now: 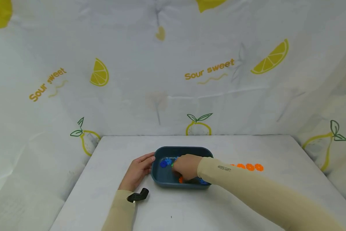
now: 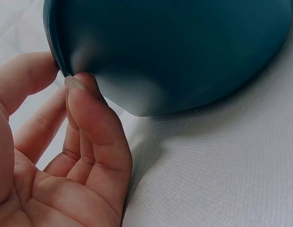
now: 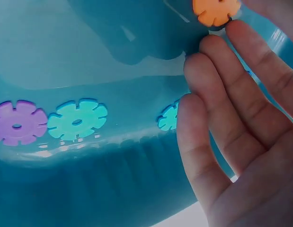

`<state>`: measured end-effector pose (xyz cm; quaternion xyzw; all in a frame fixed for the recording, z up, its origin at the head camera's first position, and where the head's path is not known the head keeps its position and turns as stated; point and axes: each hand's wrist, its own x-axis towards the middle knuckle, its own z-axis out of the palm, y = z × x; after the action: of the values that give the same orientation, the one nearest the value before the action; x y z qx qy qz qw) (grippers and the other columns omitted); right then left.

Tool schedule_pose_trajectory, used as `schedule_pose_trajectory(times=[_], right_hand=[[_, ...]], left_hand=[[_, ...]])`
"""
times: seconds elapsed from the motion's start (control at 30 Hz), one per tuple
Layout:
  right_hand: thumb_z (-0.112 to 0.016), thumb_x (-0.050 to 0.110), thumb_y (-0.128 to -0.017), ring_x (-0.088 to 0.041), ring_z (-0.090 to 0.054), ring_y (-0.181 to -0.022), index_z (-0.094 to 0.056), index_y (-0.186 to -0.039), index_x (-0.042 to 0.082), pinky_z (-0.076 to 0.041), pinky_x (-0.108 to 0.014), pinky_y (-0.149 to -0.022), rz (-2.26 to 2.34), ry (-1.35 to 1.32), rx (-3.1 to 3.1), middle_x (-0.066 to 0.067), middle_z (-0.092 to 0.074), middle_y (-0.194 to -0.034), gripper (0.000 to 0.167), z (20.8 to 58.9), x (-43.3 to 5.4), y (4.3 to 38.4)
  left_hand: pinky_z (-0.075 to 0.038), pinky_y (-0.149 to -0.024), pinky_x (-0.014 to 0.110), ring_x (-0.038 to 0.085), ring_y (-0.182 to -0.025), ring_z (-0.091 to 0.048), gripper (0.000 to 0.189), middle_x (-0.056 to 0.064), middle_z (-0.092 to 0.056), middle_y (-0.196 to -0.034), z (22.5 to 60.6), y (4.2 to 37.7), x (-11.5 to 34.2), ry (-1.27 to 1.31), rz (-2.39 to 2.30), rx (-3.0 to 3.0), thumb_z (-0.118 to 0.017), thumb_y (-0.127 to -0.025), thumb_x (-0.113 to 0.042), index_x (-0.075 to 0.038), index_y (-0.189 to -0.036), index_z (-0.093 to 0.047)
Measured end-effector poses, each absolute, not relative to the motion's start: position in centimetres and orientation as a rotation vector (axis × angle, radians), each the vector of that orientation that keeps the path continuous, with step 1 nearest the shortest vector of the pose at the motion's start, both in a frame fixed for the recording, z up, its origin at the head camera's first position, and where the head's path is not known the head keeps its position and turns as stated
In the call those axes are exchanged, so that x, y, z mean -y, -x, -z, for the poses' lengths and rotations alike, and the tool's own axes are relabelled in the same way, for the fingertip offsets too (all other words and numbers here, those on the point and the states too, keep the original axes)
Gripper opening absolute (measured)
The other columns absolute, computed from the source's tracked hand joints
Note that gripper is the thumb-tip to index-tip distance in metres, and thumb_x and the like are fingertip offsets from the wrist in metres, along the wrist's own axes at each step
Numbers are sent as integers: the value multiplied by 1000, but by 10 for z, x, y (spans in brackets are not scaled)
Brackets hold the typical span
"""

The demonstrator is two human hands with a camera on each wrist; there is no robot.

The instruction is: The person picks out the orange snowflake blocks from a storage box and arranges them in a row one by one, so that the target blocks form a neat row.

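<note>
A dark teal plastic tray [image 1: 164, 185] stands on the white table. At its left end, my left hand [image 1: 137, 171] pinches the rim; the left wrist view shows the fingertips at the edge. My right hand [image 1: 187, 166] reaches down into the tray with fingers loosely bent. By its thumb and index fingertip lies an orange notched disc [image 3: 216, 8]. Along the tray's far side are a disc that looks purple [image 3: 17, 124] and a light blue disc [image 3: 77, 121]. Another blue disc [image 3: 169, 118] is partly covered by the little finger. A green bit [image 1: 172, 165] shows beside the fingers.
Right of the tray, several orange discs [image 1: 250, 167] lie in a row on the table, partly behind the right sleeve [image 1: 233, 176]. Another blue disc [image 1: 203, 181] sits at the tray's near right. A lemon-print cloth [image 1: 126, 102] hangs behind the table.
</note>
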<state>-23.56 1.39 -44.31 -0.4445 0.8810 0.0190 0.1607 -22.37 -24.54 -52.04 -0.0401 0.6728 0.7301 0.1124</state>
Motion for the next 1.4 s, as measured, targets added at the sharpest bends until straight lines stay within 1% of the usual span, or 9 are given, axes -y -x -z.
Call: schedule_pose_trajectory(times=[0.23,0.37,0.5,0.8,0.93,1.07,1.27,1.4], right_hand=[[-90,19,-89,-7,-58,-70,-78,-94,21,-57,-24,-73,-41,1243,-2528,11,-70,-82,13,445,-13,242],[-91,24,-90,-7,-59,-71,-81,-97,20,-59,-24,-76,-51,1243,-2547,9,-72,-85,13,446,-12,243],[-90,24,-90,-7,-59,-73,-79,-95,20,-59,-24,-76,-35,1204,-2552,9,-72,-87,13,445,-11,242],[-89,21,-91,-7,-58,-72,-76,-94,19,-56,-24,-74,48,1118,-2526,10,-70,-85,14,440,-10,240],[-90,22,-91,-7,-58,-70,-75,-93,19,-55,-24,-73,74,1089,-2532,10,-69,-83,16,440,-10,240],[-91,23,-90,-8,-57,-73,-75,-92,18,-55,-25,-74,51,1107,-2545,9,-68,-84,17,440,-11,239],[-90,23,-90,-8,-56,-80,-77,-103,17,-57,-24,-80,8,1152,-2554,7,-67,-92,19,440,-11,237],[-89,22,-91,-8,-57,-81,-77,-109,17,-57,-24,-81,-3,1151,-2548,5,-67,-96,23,441,-10,237]], left_hand=[[-59,-82,26,18,-95,-67,50,7,-75,-121,520,224,242,111,-2146,-1971,-80,-99,-34,-12,-143,-71],[-59,-82,26,18,-94,-67,48,6,-76,-118,521,225,244,121,-2154,-1961,-80,-99,-33,-12,-142,-72],[-59,-81,26,17,-93,-67,49,5,-76,-116,521,225,245,120,-2157,-1960,-80,-99,-33,-11,-142,-71],[-59,-81,26,17,-95,-67,49,4,-75,-121,523,226,246,139,-2137,-1981,-81,-99,-36,-15,-142,-72],[-59,-81,26,17,-95,-67,51,4,-75,-121,524,226,246,131,-2138,-1982,-81,-98,-37,-14,-143,-71],[-59,-81,26,17,-94,-68,50,5,-75,-122,523,227,245,135,-2134,-1980,-81,-98,-37,-15,-142,-72],[-59,-82,27,18,-95,-67,48,5,-75,-121,522,226,245,135,-2134,-1980,-80,-99,-35,-15,-142,-72],[-59,-81,26,16,-95,-68,48,4,-75,-121,521,226,245,142,-2132,-1978,-80,-100,-35,-15,-142,-72]])
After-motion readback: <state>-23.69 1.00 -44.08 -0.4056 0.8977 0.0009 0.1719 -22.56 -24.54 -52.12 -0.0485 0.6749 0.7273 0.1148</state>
